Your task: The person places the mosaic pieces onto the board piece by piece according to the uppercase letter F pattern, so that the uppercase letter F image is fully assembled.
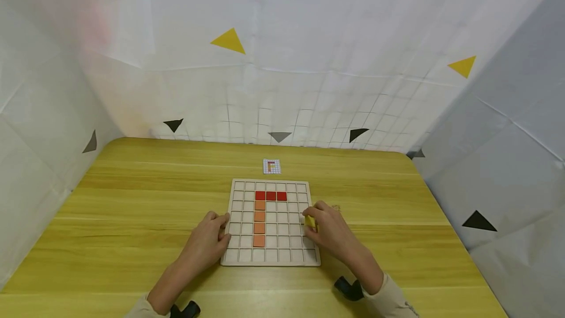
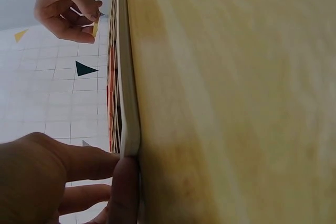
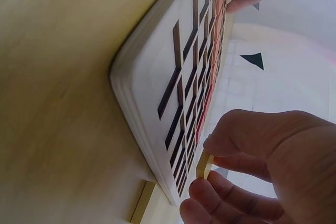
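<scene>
A square wooden grid board (image 1: 270, 263) lies on the table, with a row of red tiles (image 1: 271, 196) and a column of several orange tiles (image 1: 259, 228) set in its cells. At the board's left edge, my left hand (image 1: 206, 239) grips the rim with curled fingers, as the left wrist view (image 2: 89, 177) shows up close. Over the board's right side, my right hand (image 1: 332, 229) pinches a small yellow tile (image 3: 205, 164) between thumb and fingers. The tile is partly covered by the fingers in the head view.
Behind the board lies a small pattern card (image 1: 271, 166) with a coloured grid. Beside the board's right edge, a yellow piece (image 3: 143, 203) rests on the table (image 1: 375, 185). White sheets (image 1: 309, 87) with yellow and dark triangles enclose the table's back and sides.
</scene>
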A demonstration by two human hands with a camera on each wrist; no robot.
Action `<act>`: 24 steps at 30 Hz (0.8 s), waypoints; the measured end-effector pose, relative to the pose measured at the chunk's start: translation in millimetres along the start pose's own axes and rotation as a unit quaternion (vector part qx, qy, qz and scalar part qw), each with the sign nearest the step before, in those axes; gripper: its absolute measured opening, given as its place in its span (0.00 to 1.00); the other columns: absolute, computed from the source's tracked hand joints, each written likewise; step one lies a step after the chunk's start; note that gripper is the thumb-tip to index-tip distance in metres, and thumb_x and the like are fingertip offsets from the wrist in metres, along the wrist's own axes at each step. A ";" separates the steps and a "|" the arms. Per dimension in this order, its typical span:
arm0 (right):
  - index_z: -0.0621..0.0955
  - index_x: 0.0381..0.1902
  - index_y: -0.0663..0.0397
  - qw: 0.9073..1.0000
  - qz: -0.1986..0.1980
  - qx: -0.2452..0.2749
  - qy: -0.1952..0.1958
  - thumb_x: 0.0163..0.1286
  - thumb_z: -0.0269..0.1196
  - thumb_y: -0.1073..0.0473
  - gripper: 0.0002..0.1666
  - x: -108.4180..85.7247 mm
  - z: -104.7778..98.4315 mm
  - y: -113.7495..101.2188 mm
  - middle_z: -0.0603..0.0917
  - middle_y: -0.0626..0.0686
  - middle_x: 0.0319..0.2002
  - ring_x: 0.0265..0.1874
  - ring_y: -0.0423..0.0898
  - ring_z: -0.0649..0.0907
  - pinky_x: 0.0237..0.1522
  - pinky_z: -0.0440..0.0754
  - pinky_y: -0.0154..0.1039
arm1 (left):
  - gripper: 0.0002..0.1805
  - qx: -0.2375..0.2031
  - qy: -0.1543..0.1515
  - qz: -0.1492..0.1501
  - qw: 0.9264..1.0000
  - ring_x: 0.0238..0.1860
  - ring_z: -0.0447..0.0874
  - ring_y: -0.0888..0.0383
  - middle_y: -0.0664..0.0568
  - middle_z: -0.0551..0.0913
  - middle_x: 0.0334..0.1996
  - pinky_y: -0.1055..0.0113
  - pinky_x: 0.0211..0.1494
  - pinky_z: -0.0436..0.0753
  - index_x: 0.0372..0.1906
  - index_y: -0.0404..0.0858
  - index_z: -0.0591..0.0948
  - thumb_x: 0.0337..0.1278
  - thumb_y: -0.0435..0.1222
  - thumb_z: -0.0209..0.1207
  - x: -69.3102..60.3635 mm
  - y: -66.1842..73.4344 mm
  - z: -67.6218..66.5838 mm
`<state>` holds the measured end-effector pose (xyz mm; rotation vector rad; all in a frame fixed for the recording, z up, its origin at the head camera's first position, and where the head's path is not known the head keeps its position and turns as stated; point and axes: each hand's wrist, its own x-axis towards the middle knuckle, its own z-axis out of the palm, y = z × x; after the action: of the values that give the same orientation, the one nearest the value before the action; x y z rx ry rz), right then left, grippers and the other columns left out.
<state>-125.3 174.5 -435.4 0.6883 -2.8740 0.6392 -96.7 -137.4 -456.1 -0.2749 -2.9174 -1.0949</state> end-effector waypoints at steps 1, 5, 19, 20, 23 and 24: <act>0.87 0.42 0.57 1.000 -0.001 0.002 0.000 0.55 0.71 0.66 0.15 0.4 -0.1 -0.7 0.77 0.46 0.34 0.25 0.38 0.71 0.28 0.71 0.34 | 0.26 0.000 0.000 0.000 1.000 0.25 0.65 0.60 0.51 0.68 0.31 0.68 0.26 0.66 0.60 0.25 0.78 0.54 0.26 0.66 0.0 0.0 0.1; 0.87 0.42 0.57 1.000 -0.004 0.004 0.000 0.55 0.72 0.66 0.14 2.1 0.0 -3.3 0.78 0.47 0.35 0.26 0.39 0.71 0.28 0.72 0.33 | 0.26 0.000 0.000 0.001 1.000 0.25 0.65 0.60 0.51 0.69 0.31 0.68 0.26 0.66 0.60 0.25 0.79 0.54 0.25 0.66 -0.3 0.3 0.3; 0.87 0.42 0.55 1.000 -0.011 0.013 0.004 0.56 0.71 0.67 0.14 6.4 3.7 -8.3 0.77 0.47 0.35 0.27 0.39 0.72 0.28 0.74 0.33 | 0.26 0.003 0.002 0.002 1.000 0.25 0.65 0.60 0.51 0.70 0.32 0.68 0.26 0.66 0.60 0.25 0.79 0.54 0.26 0.66 -0.2 0.3 0.4; 0.87 0.42 0.55 1.000 -0.012 0.016 0.004 0.56 0.71 0.67 0.14 6.9 4.2 -8.5 0.77 0.47 0.35 0.27 0.39 0.72 0.28 0.74 0.32 | 0.26 0.002 0.002 0.001 1.000 0.25 0.65 0.60 0.51 0.70 0.32 0.68 0.26 0.66 0.60 0.25 0.79 0.54 0.26 0.66 -0.1 0.3 0.4; 0.87 0.42 0.56 1.000 -0.016 0.023 0.003 0.55 0.71 0.68 0.14 8.3 5.3 -9.4 0.77 0.47 0.34 0.27 0.38 0.71 0.28 0.74 0.32 | 0.26 0.002 0.001 -0.001 1.000 0.25 0.65 0.60 0.50 0.70 0.33 0.68 0.26 0.67 0.60 0.25 0.79 0.54 0.26 0.66 0.1 0.0 0.6; 0.87 0.42 0.56 1.000 -0.018 0.023 0.003 0.55 0.71 0.68 0.14 8.9 5.9 -9.7 0.77 0.47 0.34 0.27 0.38 0.71 0.27 0.74 0.32 | 0.26 0.001 0.001 -0.002 1.000 0.25 0.65 0.60 0.50 0.70 0.33 0.68 0.26 0.67 0.60 0.25 0.79 0.54 0.26 0.66 0.1 -0.1 0.6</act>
<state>-128.9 160.6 -435.3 0.7421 -2.8426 0.7018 -96.8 -137.0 -456.6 -0.2686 -2.9176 -1.0916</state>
